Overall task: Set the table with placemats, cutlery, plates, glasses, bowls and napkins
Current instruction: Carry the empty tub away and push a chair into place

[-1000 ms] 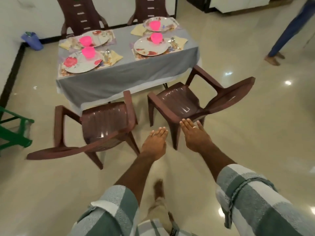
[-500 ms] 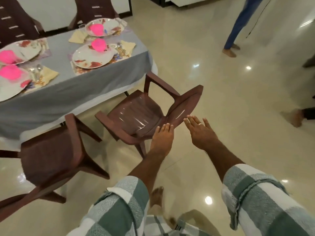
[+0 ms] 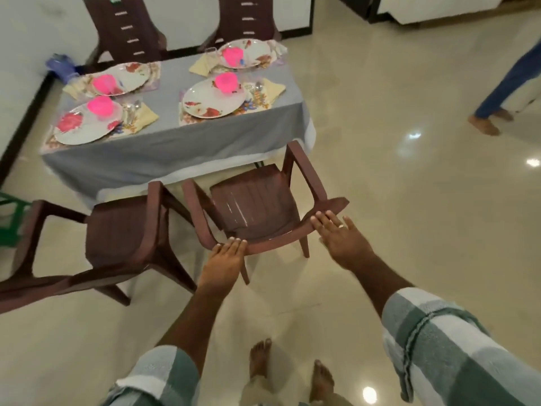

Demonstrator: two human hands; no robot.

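Note:
A table with a grey cloth (image 3: 164, 142) carries several floral plates (image 3: 215, 98), pink bowls (image 3: 226, 81), placemats, yellow napkins (image 3: 273, 87), cutlery and clear glasses. In front of it stands a brown plastic chair (image 3: 254, 209). My left hand (image 3: 224, 260) lies flat with straight fingers on the top edge of its backrest. My right hand (image 3: 341, 235), fingers straight and spread, touches the backrest's right end. Neither hand holds anything.
A second brown chair (image 3: 117, 238) stands to the left, close beside the first. Two more brown chairs (image 3: 128, 27) are behind the table. Another person's legs (image 3: 503, 86) are at the right. A green frame (image 3: 11, 218) sits at the left edge. My bare feet (image 3: 260, 364) are below.
My view has swung back left toward the table. Both hands have reached forward and now lie on the chair's backrest, and the chair sits squarer to the table.

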